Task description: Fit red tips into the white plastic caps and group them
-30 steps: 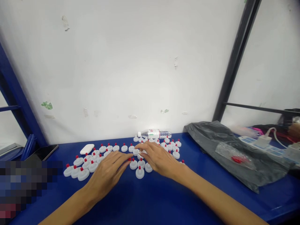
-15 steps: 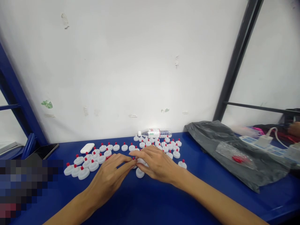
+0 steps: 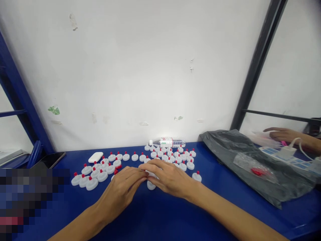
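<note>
Several white caps with red tips (image 3: 110, 168) stand spread over the blue table (image 3: 160, 214). My left hand (image 3: 122, 190) and my right hand (image 3: 172, 177) meet fingertip to fingertip in the middle of the spread. My right fingers lie curled over a white cap (image 3: 151, 173). My left fingertips touch the same spot; what they hold is hidden. Another white cap (image 3: 151, 185) sits just below the fingers, and a loose red tip (image 3: 118, 166) lies to the left of my left hand.
A water bottle (image 3: 167, 142) lies by the wall. A white box (image 3: 95, 157) and a phone (image 3: 50, 160) sit at the left. At the right are a black plastic bag (image 3: 230, 147), a clear bag of red pieces (image 3: 255, 171), a power strip (image 3: 283, 154) and another person's hand (image 3: 281, 134).
My hands have drawn together and a little toward me, fingertips now meeting over one cap. Another person's hand has come into view at the far right.
</note>
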A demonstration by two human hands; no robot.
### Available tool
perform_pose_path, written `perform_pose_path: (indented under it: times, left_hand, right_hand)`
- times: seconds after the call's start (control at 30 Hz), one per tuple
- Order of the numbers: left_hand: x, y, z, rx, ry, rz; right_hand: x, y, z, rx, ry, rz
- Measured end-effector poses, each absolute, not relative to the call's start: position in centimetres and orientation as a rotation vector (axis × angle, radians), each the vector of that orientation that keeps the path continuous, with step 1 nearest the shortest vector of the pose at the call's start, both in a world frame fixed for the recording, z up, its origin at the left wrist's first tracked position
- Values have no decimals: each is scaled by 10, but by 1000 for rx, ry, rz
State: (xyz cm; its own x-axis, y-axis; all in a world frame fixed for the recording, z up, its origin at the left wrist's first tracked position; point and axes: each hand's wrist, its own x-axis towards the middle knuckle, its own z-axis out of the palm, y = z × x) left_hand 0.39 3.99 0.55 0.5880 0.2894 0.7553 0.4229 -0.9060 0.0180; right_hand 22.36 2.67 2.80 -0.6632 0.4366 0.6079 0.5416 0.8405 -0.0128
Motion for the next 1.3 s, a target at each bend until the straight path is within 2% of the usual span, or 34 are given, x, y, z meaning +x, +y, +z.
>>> perform_pose_path:
  times: [0.4, 0.6, 0.8, 1.03, 1.13, 1.23, 1.3]
  left_hand:
    - [7, 33, 12, -2844, -1008, -1514]
    - [7, 32, 15, -2731, -1323, -1683]
    - [4, 30, 17, -2771, -1378, -1729]
    - [6, 30, 24, -2836, -1449, -1935]
    - [3, 32, 25, -3031, -1524, -1856]
    - [-1, 35, 25, -3219, -1674, -1702]
    - [-3, 35, 25, -3290, -1738, -1717]
  right_hand:
    - [224, 24, 31, -608, -2349, -235]
    - [227, 31, 34, -753, -2241, -342]
    - [233, 36, 35, -635, -2250, -402]
    - [238, 38, 35, -590, -2363, -296]
    - [238, 38, 33, -570, -2389, -303]
    - [236, 36, 32, -542, -2416, -436]
    - [233, 35, 30, -524, -2421, -525]
